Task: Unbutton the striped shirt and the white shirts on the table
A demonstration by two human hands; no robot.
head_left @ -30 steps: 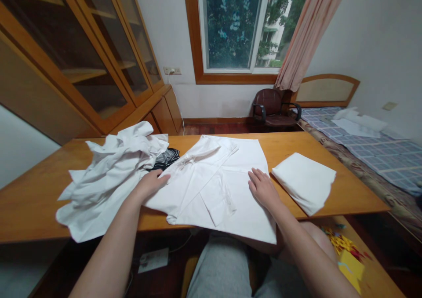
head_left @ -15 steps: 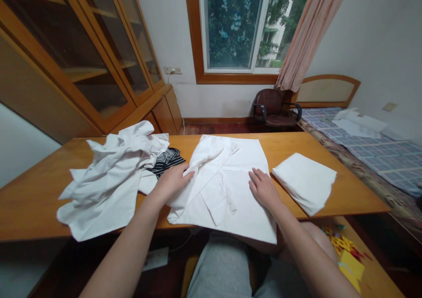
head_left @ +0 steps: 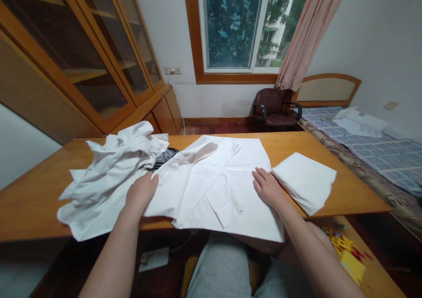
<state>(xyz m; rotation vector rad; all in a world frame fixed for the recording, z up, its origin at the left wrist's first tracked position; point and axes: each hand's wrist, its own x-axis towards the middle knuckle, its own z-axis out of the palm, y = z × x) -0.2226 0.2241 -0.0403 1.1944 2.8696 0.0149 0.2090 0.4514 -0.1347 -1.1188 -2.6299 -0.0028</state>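
A white shirt [head_left: 214,179] is spread on the wooden table in front of me, with one sleeve [head_left: 222,205] folded across it. Its left side reaches out flat to my left hand [head_left: 141,192], whose fingers are closed on the edge. On the right part of the shirt, my right hand [head_left: 266,186] lies flat with its fingers stretched out. Just beyond that hand is a folded white cloth [head_left: 305,181]. A crumpled heap of white clothes [head_left: 108,179] sits left of my left hand, and a black striped cloth [head_left: 163,158] is partly hidden beside it.
The wooden table [head_left: 356,197] runs across in front of me, its near edge above my legs. Glass-door cabinets [head_left: 99,47] stand at the left. Behind the table is a brown armchair [head_left: 272,107], and a bed [head_left: 372,144] is at the right. Yellow items [head_left: 352,265] lie low at right.
My left hand has moved left, pulling the shirt's left side outward so it lies wider and covers more of the striped cloth. My right hand has shifted slightly right along with the shirt.
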